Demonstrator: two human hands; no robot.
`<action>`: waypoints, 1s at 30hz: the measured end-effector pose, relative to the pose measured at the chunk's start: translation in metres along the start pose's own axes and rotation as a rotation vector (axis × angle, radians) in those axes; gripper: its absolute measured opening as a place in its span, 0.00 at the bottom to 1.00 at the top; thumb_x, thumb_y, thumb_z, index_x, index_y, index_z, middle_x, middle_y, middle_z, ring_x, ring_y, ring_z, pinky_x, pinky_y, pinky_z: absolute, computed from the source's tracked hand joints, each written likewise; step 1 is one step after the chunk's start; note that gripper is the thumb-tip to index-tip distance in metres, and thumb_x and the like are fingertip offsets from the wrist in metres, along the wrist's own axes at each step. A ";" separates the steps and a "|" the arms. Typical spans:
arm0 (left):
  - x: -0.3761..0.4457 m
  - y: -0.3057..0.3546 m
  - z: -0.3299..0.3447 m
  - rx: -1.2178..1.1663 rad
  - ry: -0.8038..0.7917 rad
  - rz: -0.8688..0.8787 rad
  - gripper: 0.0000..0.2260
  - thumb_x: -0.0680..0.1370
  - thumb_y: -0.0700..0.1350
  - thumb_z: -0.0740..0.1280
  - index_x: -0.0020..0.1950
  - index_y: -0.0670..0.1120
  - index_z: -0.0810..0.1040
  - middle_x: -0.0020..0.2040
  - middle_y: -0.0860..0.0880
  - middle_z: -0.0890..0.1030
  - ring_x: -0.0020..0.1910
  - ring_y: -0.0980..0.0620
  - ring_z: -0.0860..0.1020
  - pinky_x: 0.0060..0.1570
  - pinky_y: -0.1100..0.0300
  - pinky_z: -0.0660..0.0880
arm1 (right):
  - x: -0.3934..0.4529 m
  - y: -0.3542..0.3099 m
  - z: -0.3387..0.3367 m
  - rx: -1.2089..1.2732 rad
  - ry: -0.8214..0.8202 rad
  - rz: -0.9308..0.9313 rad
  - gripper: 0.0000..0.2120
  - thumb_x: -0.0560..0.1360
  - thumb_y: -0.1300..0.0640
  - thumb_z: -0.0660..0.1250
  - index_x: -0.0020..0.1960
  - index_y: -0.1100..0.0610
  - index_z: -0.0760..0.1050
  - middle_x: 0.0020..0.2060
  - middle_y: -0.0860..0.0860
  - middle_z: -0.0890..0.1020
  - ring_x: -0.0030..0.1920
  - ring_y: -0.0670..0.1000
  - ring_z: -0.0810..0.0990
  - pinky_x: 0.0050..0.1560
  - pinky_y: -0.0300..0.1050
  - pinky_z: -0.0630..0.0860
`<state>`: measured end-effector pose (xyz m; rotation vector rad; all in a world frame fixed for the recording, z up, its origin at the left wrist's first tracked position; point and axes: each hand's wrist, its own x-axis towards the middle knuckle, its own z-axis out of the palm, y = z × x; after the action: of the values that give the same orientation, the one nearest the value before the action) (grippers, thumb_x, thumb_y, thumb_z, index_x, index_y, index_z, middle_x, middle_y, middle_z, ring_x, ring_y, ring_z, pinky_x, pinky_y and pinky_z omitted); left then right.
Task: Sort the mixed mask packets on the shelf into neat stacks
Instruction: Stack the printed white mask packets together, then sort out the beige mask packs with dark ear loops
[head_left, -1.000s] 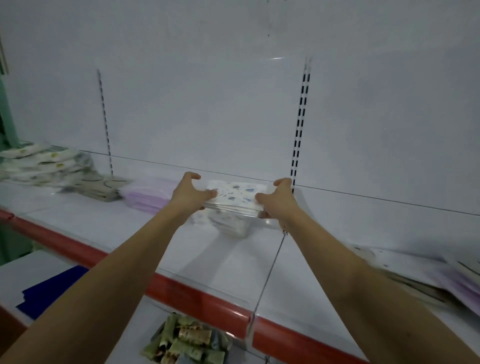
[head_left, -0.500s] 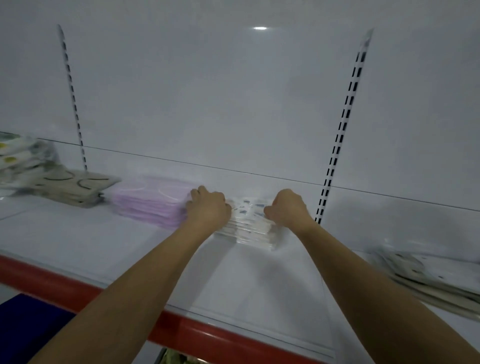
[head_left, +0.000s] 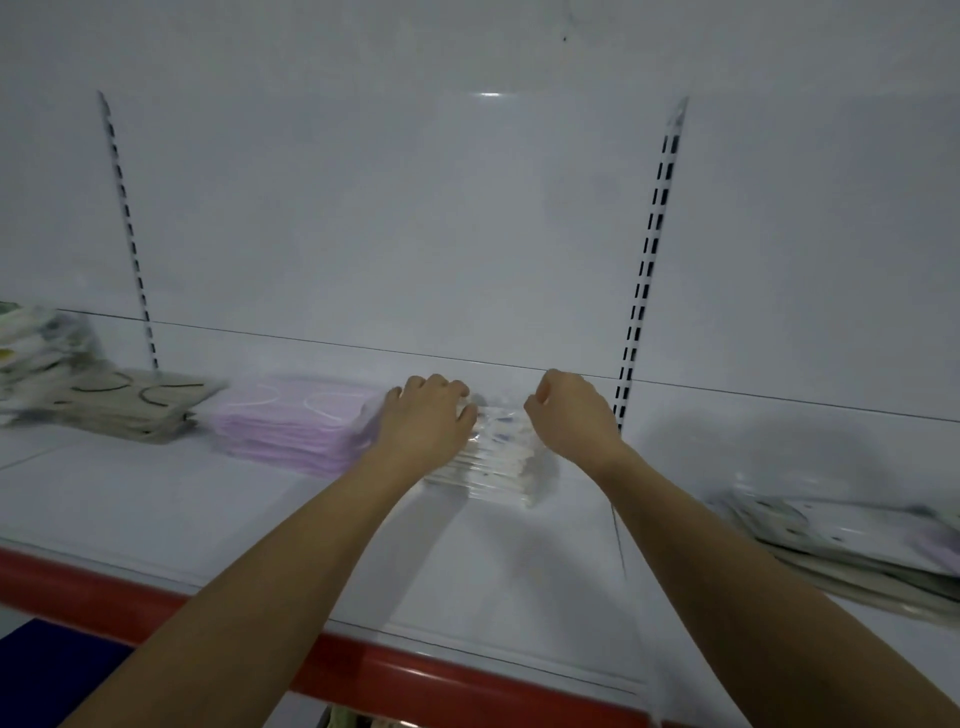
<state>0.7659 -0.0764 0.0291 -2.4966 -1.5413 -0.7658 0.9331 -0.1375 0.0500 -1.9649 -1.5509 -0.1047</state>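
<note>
I see my left hand (head_left: 426, 415) pressing the white printed packet stack (head_left: 488, 462); right hand (head_left: 569, 413) curled, contact unclear; the slick wrappers risk sliding into the pink stack (head_left: 291, 426)

We've got four piles of mask packets on the white shelf (head_left: 156, 519). In the middle, up against the back edge, sits the white printed stack (head_left: 493, 462), clear-wrapped packets with little blue-ish marks, edges lined up pretty square. Touching its left side is the lilac stack (head_left: 296, 426), flat, white ear loops showing on top. Further left along the back edge is the beige stack (head_left: 140, 402) with dark curved line prints, and at the shelf's far left edge a taller, blurry pile of white patterned packets (head_left: 36, 358). Over by the right edge lies a messy mixed pile (head_left: 852, 551), packets slid askew and fanned out.
</note>
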 end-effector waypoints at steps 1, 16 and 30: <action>-0.001 0.005 -0.003 0.016 0.019 0.010 0.17 0.82 0.54 0.56 0.68 0.52 0.75 0.66 0.49 0.76 0.65 0.45 0.71 0.64 0.49 0.66 | -0.002 0.001 -0.005 0.011 -0.011 -0.019 0.09 0.79 0.53 0.59 0.48 0.57 0.73 0.43 0.52 0.79 0.43 0.54 0.78 0.41 0.47 0.75; -0.058 0.210 -0.020 -0.240 0.080 0.015 0.11 0.81 0.54 0.60 0.49 0.50 0.79 0.43 0.54 0.82 0.43 0.52 0.79 0.43 0.56 0.76 | -0.070 0.133 -0.139 0.045 0.094 -0.237 0.18 0.79 0.49 0.61 0.33 0.55 0.65 0.26 0.49 0.69 0.28 0.50 0.65 0.31 0.43 0.65; -0.070 0.387 0.040 -0.456 -0.118 0.001 0.08 0.80 0.48 0.63 0.49 0.49 0.81 0.45 0.53 0.82 0.39 0.55 0.78 0.40 0.60 0.74 | -0.113 0.328 -0.233 0.121 -0.005 -0.060 0.06 0.78 0.57 0.61 0.46 0.52 0.77 0.42 0.47 0.81 0.43 0.51 0.79 0.47 0.48 0.78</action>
<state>1.0893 -0.3041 0.0259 -2.9049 -1.5444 -1.0955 1.2654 -0.3899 0.0509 -1.8267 -1.5826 -0.0304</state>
